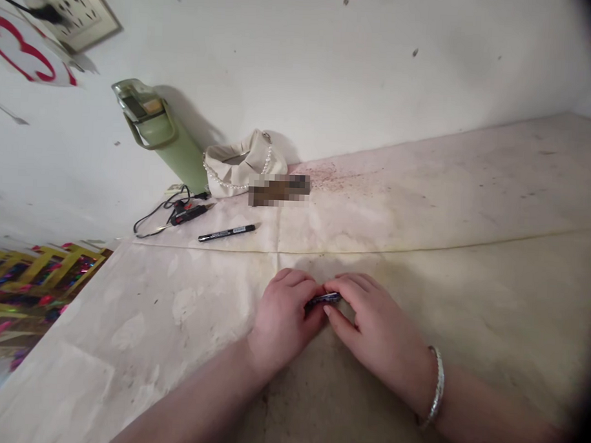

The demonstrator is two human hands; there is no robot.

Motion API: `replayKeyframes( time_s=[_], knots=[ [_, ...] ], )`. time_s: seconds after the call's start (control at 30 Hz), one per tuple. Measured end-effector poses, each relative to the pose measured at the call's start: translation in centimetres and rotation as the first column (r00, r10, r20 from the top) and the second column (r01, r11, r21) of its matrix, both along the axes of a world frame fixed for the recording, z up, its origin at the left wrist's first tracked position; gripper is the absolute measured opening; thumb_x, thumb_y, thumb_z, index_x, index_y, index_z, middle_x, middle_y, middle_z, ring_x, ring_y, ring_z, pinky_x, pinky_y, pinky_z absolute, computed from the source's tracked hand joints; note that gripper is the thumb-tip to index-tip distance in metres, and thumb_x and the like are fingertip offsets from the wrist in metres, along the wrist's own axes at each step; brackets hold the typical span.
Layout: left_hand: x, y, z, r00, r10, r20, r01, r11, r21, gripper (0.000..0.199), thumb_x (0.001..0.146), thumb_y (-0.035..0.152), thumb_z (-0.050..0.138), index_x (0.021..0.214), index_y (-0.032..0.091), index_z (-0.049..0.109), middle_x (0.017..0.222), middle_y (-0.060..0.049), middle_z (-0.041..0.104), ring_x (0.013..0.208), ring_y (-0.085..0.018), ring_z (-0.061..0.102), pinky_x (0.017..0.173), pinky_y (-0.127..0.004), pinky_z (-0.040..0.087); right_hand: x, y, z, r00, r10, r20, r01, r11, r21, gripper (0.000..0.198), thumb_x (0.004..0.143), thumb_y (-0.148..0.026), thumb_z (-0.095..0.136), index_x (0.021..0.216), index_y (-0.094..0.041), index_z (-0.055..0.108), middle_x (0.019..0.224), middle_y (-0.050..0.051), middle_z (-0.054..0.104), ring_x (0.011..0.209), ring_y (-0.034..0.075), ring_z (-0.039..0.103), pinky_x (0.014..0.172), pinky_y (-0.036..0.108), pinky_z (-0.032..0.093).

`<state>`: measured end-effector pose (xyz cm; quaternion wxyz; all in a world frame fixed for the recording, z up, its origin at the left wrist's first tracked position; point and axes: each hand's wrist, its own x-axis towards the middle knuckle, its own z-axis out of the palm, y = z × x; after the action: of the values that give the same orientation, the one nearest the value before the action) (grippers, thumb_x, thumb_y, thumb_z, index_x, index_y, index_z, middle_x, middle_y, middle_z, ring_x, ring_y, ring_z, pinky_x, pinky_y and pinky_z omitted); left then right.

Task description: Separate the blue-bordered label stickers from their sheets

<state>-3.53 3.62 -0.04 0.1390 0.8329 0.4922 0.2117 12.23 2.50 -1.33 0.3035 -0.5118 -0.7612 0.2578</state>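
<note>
My left hand [288, 312] and my right hand [370, 318] meet low over the table, fingertips close together. Between them is a short dark stick with pale markings, apparently a black marker [328, 299]; most of it is hidden by my fingers. The left fingers wrap round one end, while the right thumb and fingers pinch the other. A silvery bracelet [435, 385] circles my right wrist. Farther off, a second black marker [226, 233] with a white label lies on the tabletop.
Against the wall stand a green bottle [174, 149] and a cream handbag [236, 174] with a pearl strand. A pixelated brown object [277, 190] is before the bag. Left lies a black and red corded tool [186, 212]. The pale table [184, 353] ends at the left, above colourful items.
</note>
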Motion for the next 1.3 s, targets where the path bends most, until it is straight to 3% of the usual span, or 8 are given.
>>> replayKeyframes(
  time_s=[1.3],
  knots=[
    [-0.01, 0.07, -0.13, 1.0, -0.016, -0.005, 0.016, 1.0, 0.007, 0.014, 0.067, 0.012, 0.066, 0.081, 0.016, 0.068, 0.082, -0.004, 0.064, 0.08, -0.018, 0.056, 0.075, -0.032, 0.045, -0.09, 0.13, -0.07, 1.0, 0.007, -0.004, -0.007, 1.0, -0.018, 0.016, 0.079, -0.013, 0.055, 0.093, -0.016, 0.062, 0.095, 0.007, 0.063, 0.094, 0.023, 0.053, 0.085, 0.041, 0.045]
  ],
)
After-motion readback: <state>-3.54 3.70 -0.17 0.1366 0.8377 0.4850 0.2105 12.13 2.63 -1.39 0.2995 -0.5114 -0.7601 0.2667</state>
